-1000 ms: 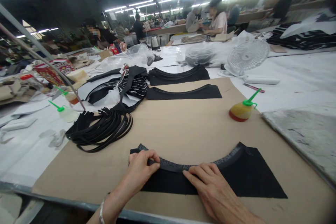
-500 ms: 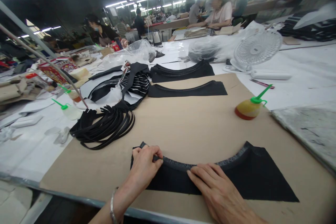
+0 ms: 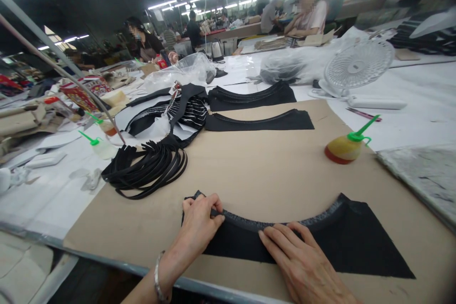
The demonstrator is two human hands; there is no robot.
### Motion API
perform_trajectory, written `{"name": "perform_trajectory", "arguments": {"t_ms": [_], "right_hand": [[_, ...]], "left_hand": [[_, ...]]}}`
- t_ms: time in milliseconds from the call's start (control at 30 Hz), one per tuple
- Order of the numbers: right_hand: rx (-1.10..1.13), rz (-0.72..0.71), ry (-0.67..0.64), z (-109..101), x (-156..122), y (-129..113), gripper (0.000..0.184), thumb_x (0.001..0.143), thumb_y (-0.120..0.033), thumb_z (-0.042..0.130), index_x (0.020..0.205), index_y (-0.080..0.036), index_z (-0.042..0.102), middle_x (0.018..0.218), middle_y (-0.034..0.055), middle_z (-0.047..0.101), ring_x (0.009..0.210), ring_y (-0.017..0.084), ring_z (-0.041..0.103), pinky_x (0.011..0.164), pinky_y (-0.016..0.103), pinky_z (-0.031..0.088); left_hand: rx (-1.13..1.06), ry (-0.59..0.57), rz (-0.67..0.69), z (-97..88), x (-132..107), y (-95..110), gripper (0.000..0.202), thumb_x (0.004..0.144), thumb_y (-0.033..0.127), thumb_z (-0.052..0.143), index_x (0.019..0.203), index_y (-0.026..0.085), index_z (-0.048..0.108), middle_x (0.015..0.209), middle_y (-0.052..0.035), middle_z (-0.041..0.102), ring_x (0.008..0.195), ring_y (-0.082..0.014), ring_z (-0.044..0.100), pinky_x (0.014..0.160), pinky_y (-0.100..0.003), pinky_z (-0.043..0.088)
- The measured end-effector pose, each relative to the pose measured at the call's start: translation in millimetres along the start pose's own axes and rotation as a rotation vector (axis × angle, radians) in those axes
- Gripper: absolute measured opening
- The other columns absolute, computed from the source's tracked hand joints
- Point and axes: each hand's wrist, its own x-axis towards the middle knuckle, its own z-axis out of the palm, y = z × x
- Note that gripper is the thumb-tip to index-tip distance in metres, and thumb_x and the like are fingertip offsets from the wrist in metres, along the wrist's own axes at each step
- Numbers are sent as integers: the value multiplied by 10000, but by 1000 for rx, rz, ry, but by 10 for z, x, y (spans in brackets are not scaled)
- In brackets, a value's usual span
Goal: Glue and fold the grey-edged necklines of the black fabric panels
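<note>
A black panel (image 3: 359,247) with a concave curved upper edge lies flat on brown paper in front of me. A grey, speckled strip (image 3: 245,220) follows that curve. At the panel's left end, my left hand (image 3: 201,221) pinches the curved edge between thumb and curled fingers; a metal bracelet circles its wrist. Farther right, my right hand (image 3: 299,254) rests on the panel near the middle of the curve, fingers stretched out and fingertips touching just below the strip. Its thumb is hard to make out.
Brown paper (image 3: 256,166) covers the near tabletop. Black strips (image 3: 146,171) lie bundled at left, with similar black panels (image 3: 260,121) behind. A green-nozzled bottle (image 3: 344,148) stands at right, before a white fan (image 3: 359,66) and a stone-like slab (image 3: 423,175). Co-workers sit farther back.
The whole view has shifted slightly, so things appear a little farther right. My hands keep nearly the same places on the panel. A co-worker at the back has lifted an arm.
</note>
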Motion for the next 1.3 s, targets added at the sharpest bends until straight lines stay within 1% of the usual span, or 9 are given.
{"name": "perform_trajectory", "arguments": {"t_ms": [300,467,600,833,1067,1200,1300], "right_hand": [[11,23,-32,-79,42,-27,425,792,5,445,1151,-165,597,1060,28,670,969,167,556,977,375,290],[29,29,-38,-62,23,-19,412,816,-12,453,1173,-167,589,1078,35,667,987,173,557,982,384,287],[27,25,-37,-49,25,-15,404,830,-9,440,1166,-173,592,1071,32,672,984,172,559,981,393,281],[26,21,-9,-52,42,-10,415,819,-7,423,1154,-178,598,1059,23,674,999,180,549,952,393,301],[-55,12,-16,-56,41,-6,432,759,-11,459,1119,-195,611,1039,39,665,1020,209,527,924,395,334],[-21,12,-15,-111,164,-75,398,744,-26,480,1074,-201,620,1005,38,657,959,206,528,915,385,333],[37,-46,-56,-83,358,-199,414,755,-62,530,1146,-182,590,1017,29,643,904,188,523,887,348,345]], "left_hand": [[14,-39,-15,15,-16,-11,68,744,218,533,738,222,600,789,6,637,885,-207,550,871,-413,250],[29,-32,-14,10,-13,-11,70,744,220,536,729,221,604,784,1,633,881,-210,550,866,-412,257],[46,0,-6,21,4,-18,74,732,203,547,733,228,617,798,-1,631,878,-207,547,866,-407,253],[44,0,-3,54,8,-21,67,731,200,563,731,232,622,792,-7,621,868,-208,533,854,-394,255],[49,28,19,76,14,-44,69,734,172,578,739,229,616,812,1,642,881,-206,545,850,-395,248],[72,37,39,91,13,-53,85,727,154,595,773,225,600,821,0,643,869,-200,540,845,-392,245],[94,61,63,112,1,-43,117,724,136,595,794,227,575,818,8,638,856,-195,535,831,-389,243]]}}
